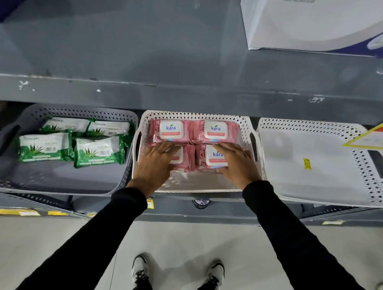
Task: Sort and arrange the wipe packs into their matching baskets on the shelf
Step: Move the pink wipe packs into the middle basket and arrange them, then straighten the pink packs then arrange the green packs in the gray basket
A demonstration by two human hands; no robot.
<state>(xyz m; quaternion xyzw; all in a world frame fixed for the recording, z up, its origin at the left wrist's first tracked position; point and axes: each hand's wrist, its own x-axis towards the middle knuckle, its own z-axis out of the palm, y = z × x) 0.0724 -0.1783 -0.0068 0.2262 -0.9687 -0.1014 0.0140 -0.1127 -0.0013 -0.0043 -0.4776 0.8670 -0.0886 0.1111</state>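
Note:
Several pink Kara wipe packs lie in a two-by-two block inside the middle white basket. My left hand rests flat on the front left pink pack, covering most of it. My right hand lies on the front right pink pack, fingers spread along its top and near edge. Neither hand lifts a pack. Several green and white aloe wipe packs sit in the grey basket on the left.
A second white basket on the right holds no packs, only a small yellow sticker. A yellow and red sign overlaps its far right corner. A white box stands on the shelf above. My shoes are on the floor below.

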